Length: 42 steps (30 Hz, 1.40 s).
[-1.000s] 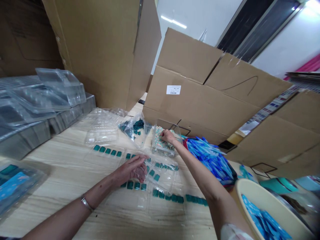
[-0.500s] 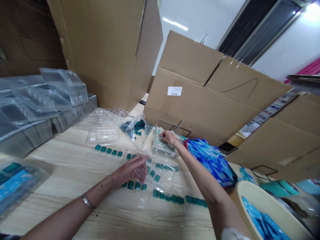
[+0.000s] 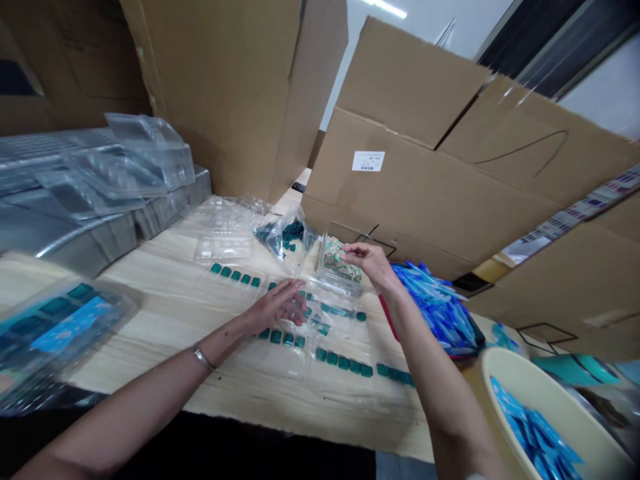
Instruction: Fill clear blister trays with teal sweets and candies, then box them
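Narrowly pinched, our right hand (image 3: 370, 261) hangs over the clear tub (image 3: 343, 287) of small pale pieces (image 3: 336, 252) near the bench's far edge; we cannot tell if anything sits between its fingertips. Our left hand (image 3: 286, 304) curves loosely over clear trays (image 3: 283, 362) holding green squares (image 3: 343, 362), between the far and near edges, its grip unclear to us. Left of the tub we see an open bag (image 3: 280, 243) of dark green pieces
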### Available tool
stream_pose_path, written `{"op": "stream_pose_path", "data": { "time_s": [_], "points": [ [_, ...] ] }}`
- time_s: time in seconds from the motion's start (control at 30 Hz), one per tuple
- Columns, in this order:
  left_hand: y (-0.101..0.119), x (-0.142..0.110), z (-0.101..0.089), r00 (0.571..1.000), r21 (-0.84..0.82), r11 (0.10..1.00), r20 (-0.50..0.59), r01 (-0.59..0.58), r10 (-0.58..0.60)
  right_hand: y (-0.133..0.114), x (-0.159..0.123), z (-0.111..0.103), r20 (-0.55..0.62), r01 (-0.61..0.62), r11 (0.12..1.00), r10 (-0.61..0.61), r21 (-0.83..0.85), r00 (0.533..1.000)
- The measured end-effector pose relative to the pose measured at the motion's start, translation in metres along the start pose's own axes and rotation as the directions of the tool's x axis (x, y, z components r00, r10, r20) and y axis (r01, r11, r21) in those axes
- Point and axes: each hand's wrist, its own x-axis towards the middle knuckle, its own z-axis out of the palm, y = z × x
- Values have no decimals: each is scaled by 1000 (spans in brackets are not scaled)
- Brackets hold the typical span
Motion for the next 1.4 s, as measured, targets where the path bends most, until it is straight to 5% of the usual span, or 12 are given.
{"op": "stream_pose_path", "data": {
  "time_s": [0.23, 0.53, 0.7, 1.0, 1.23, 1.33, 1.4],
  "points": [
    [-5, 0, 3, 996, 42, 995, -10, -87, 87, -45, -90, 50, 265, -115, 966, 52, 230, 963],
    [-20, 4, 2, 989, 5, 990, 29, -143, 143, -50, -106, 90, 116, 124, 970, -101, -210, 988],
    [-21, 3, 5, 991, 0, 991, -8, -132, 132, -52, -114, 97, 98, 277, 913, -260, -299, 961],
    [-18, 0, 5, 996, -40, 996, 21, -80, 81, -44, -111, 95, -29, 143, 950, -157, -277, 987],
    [-9, -8, 12, 996, -19, 996, -20, -87, 87, -58, -124, 102, 103, 249, 792, -231, -557, 967],
    [-4, -9, 13, 998, -1, 998, -29, -60, 60, -58, -114, 90, 96, 250, 817, -234, -519, 967],
    [-2, -8, 12, 998, -5, 998, -41, -57, 57, -54, -98, 72, -17, 196, 849, -235, -491, 972]
  ]
}}
